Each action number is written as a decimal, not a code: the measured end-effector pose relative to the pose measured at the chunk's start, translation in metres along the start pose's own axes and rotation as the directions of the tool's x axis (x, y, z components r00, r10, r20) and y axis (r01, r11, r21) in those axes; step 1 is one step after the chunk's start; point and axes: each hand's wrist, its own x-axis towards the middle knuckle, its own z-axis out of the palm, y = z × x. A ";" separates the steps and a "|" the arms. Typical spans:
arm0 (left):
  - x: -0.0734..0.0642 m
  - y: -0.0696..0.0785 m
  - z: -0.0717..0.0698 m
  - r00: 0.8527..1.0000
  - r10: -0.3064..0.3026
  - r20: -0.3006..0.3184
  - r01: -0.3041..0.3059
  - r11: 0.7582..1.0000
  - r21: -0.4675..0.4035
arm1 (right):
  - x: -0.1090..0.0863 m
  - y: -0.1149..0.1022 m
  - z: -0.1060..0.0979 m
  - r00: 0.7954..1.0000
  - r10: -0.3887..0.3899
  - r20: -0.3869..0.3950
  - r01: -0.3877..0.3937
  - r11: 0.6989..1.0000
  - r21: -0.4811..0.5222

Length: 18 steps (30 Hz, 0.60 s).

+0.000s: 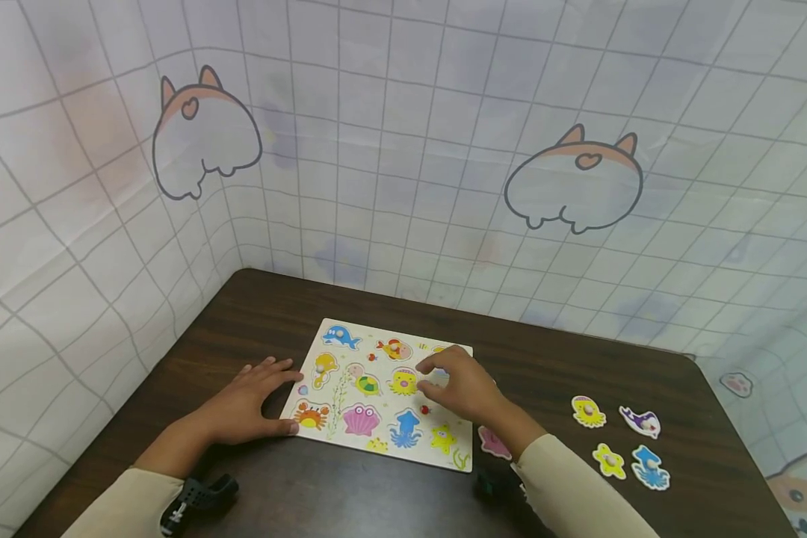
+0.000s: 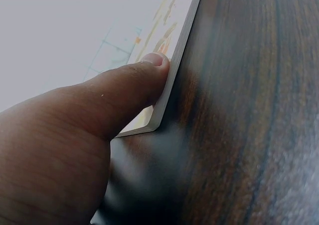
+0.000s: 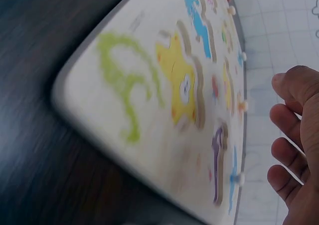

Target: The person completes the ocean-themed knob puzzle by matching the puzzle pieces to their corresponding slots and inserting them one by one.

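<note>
A wooden sea-animal puzzle board [image 1: 390, 441] lies flat on the table. My left hand [image 1: 252, 403] has its fingers spread at the board's left side, and the thumb [image 2: 144, 75] rests on its edge near a corner. Over the board's right part hovers my right hand [image 1: 460, 385], thumb and forefinger apart with nothing between them. The other fingers [image 3: 289, 155] are loosely bent. Close to its fingertips is the yellow octopus picture [image 1: 402, 382]. Knobbed pieces sit in the board, among them a blue whale [image 1: 341, 336], a seahorse [image 1: 323, 370] and a crab [image 1: 311, 415].
On the table to the right lie a yellow octopus piece [image 1: 588, 412], a purple whale piece [image 1: 640, 423], a yellow starfish piece [image 1: 608, 461] and a blue squid piece [image 1: 650, 469]. A pink piece [image 1: 494, 443] lies beside the board, partly behind the right forearm. A patterned curtain [image 1: 403, 187] surrounds the table.
</note>
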 end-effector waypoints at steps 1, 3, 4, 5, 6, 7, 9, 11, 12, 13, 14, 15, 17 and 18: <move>0.000 0.000 0.000 1.000 0.001 0.000 -0.001 1.000 -0.001 | -0.002 0.002 -0.001 1.000 0.008 -0.005 -0.008 1.000 -0.006; 0.000 0.000 0.001 1.000 0.005 -0.001 -0.005 1.000 -0.005 | -0.006 0.006 -0.004 1.000 0.022 -0.015 -0.022 1.000 -0.005; 0.000 -0.001 0.001 1.000 0.007 -0.002 -0.007 1.000 -0.007 | -0.008 0.008 -0.006 0.999 0.028 -0.018 -0.028 1.000 -0.005; 0.000 -0.001 0.001 1.000 0.009 -0.002 -0.009 1.000 -0.008 | -0.010 0.010 -0.008 0.999 0.034 -0.020 -0.034 0.999 -0.003; 0.000 -0.001 0.001 1.000 0.011 -0.002 -0.011 1.000 -0.009 | -0.012 0.012 -0.010 0.999 0.042 -0.021 -0.042 0.999 -0.002; 0.000 -0.001 0.001 1.000 0.012 -0.002 -0.012 1.000 -0.009 | -0.014 0.014 -0.012 0.999 0.047 -0.023 -0.047 0.999 0.000; 0.000 -0.001 0.002 1.000 0.014 -0.001 -0.014 1.000 -0.009 | -0.018 0.018 -0.015 0.998 0.057 -0.028 -0.057 0.998 0.004; 0.001 -0.002 0.002 1.000 0.014 -0.001 -0.014 1.000 -0.010 | -0.022 0.022 -0.019 0.998 0.060 -0.034 -0.060 0.998 0.009; 0.001 -0.002 0.002 1.000 0.015 -0.001 -0.015 1.000 -0.010 | -0.024 0.024 -0.020 0.997 0.063 -0.038 -0.063 0.998 0.006; 0.001 -0.002 0.002 1.000 0.017 -0.001 -0.017 1.000 -0.013 | -0.025 0.026 -0.022 0.997 0.064 -0.042 -0.064 0.998 0.002; 0.001 -0.002 0.002 1.000 0.017 -0.002 -0.017 1.000 -0.016 | -0.027 0.028 -0.023 0.997 0.067 -0.046 -0.067 0.998 0.000; 0.001 -0.002 0.002 1.000 0.017 -0.003 -0.017 1.000 -0.018 | -0.029 0.031 -0.024 0.997 0.071 -0.045 -0.071 0.998 0.000; 0.000 -0.001 0.001 1.000 0.018 -0.005 -0.018 1.000 -0.019 | -0.031 0.035 -0.025 0.996 0.078 -0.044 -0.078 0.997 0.000; 0.000 -0.001 0.000 1.000 0.019 -0.007 -0.019 1.000 -0.021 | -0.033 0.037 -0.026 0.996 0.082 -0.042 -0.082 0.997 0.001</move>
